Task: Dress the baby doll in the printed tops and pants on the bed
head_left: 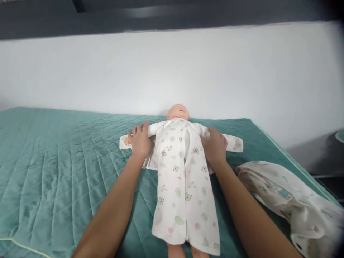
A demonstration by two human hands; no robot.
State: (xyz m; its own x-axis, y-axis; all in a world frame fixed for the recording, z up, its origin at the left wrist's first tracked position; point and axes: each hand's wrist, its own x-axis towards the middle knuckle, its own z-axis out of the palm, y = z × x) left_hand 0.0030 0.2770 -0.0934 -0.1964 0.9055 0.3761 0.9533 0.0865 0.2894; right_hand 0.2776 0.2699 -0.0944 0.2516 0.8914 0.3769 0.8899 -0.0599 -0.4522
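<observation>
A baby doll [178, 111] lies on its back on the green quilted bedspread [59, 161], head toward the wall. It wears a white printed sleepsuit [182, 179] with sleeves spread out sideways. My left hand [139, 140] lies on the doll's sleeve at the left, fingers stretched flat. My right hand [214, 146] rests on the garment's side near the right sleeve, fingers curled around the cloth edge; what they pinch is partly hidden. The doll's bare feet poke out at the bottom edge.
A crumpled pile of printed white cloth [290, 200] lies on the bed at the right, near its edge. A white wall [172, 71] runs behind the bed. Past the bed's right edge the floor is dark.
</observation>
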